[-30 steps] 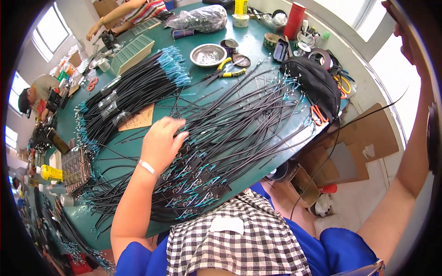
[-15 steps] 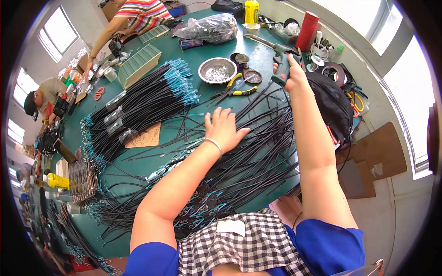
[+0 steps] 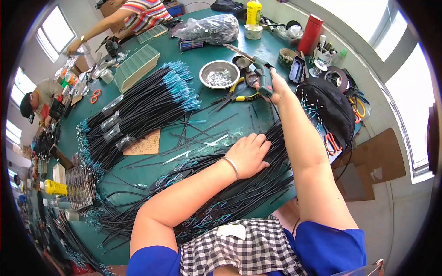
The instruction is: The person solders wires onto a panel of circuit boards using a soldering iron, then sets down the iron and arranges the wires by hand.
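My left hand [image 3: 248, 154] lies across a loose bundle of black cables [image 3: 271, 140], its fingers bent over them and the thumb on the near side. Thin blue ends show on many of the cables. In my right hand [image 3: 277, 87] is a pistol-shaped heat gun [image 3: 265, 79] with a dark green grip, its long metal nozzle [image 3: 237, 52] pointing up and left. Just left of the gun are a metal bowl [image 3: 201, 76] of small silvery bits and yellow-handled pliers [image 3: 246, 97]. Part of the cables passes under my right forearm.
A taped stack of blue-tipped cables [image 3: 138, 101] lies left on the green table [image 3: 221, 120], beside green trays [image 3: 138, 66]. A black bag [image 3: 327, 108], tape roll [image 3: 336, 78] and red flask [image 3: 310, 34] stand right. Another person in a striped shirt [image 3: 145, 14] reaches across the far left.
My left hand has moved right and nearer, from spread fingers to bent over the cables, which are now gathered closer. My right hand has brought the heat gun left and nearer.
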Available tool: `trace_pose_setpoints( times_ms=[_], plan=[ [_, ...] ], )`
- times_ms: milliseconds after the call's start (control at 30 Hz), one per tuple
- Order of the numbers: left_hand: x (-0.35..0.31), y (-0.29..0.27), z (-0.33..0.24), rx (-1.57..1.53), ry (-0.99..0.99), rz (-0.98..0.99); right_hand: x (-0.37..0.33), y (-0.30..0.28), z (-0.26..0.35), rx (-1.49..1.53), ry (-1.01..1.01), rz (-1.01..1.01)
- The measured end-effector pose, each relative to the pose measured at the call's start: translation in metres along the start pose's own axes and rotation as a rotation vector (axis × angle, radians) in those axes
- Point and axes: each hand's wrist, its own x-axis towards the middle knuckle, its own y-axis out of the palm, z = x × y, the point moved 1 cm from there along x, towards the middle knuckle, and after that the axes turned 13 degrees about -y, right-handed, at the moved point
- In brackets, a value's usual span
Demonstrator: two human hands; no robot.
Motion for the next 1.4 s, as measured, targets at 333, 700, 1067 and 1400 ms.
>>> trace_pose_setpoints(
  times_ms=[333,700,1067,1400],
  plan=[
    [-0.143,-0.057,0.078,0.081,-0.093,-0.261,-0.063,0.005,0.01,-1.637,-0.628,0.004],
    [-0.411,-0.034,0.086,0.017,-0.625,-0.245,-0.323,0.127,-0.201,-1.552,-1.082,1.033],
    [-0.405,-0.068,0.095,-0.034,-0.471,-0.568,-0.358,0.173,-0.187,-1.131,-0.527,0.91],
    [-0.32,-0.086,0.085,-0.174,-0.475,-0.156,-0.36,0.198,-0.125,-1.017,-0.337,0.828]
  ],
)
